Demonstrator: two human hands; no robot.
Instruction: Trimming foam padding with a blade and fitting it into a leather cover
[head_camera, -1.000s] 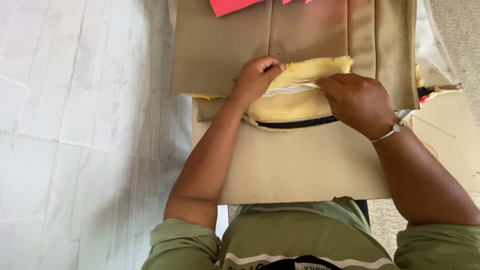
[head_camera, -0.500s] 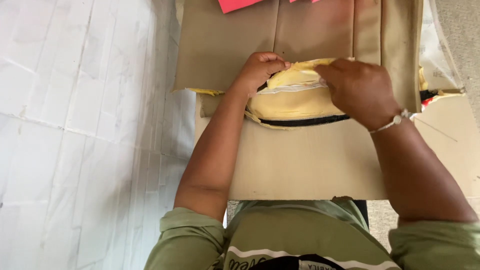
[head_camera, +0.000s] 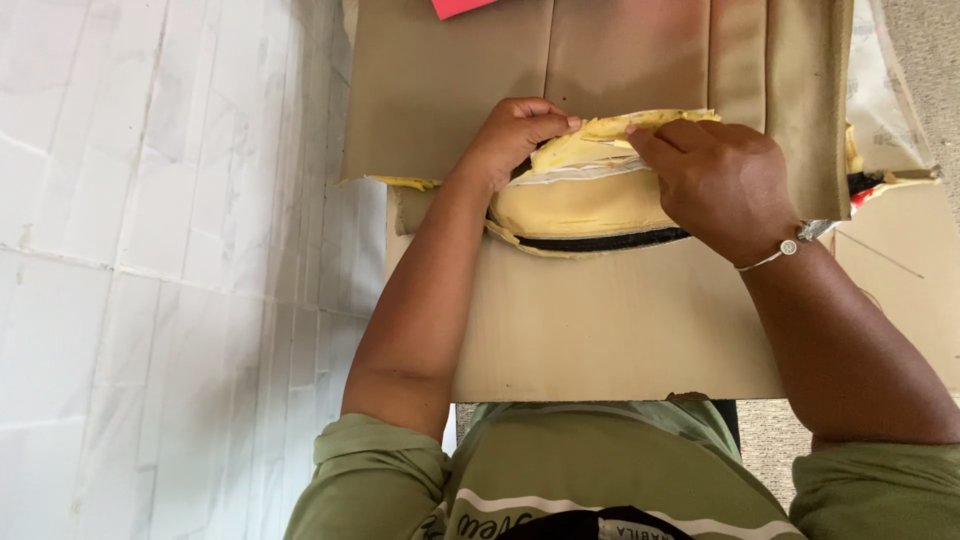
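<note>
A tan upholstered seat cover (head_camera: 600, 320) lies over my lap, its seam gaping to show yellow foam (head_camera: 585, 200) and a black strip beneath. My left hand (head_camera: 510, 140) pinches the upper left edge of the foam flap. My right hand (head_camera: 715, 180), with a thin bracelet at the wrist, pinches the same yellow foam edge from the right, fingertips nearly meeting the left hand's. Both hands hold the flap lifted away from the cover.
White marble floor tiles (head_camera: 150, 250) fill the left side. A red sheet corner (head_camera: 460, 6) shows at the top edge. Clear plastic wrap and a tan panel (head_camera: 900, 270) sit at the right, over grey carpet.
Both hands have shifted slightly along the yellow foam edge, and the right hand's fingertips have moved left toward the left hand. The view has come a little closer.
</note>
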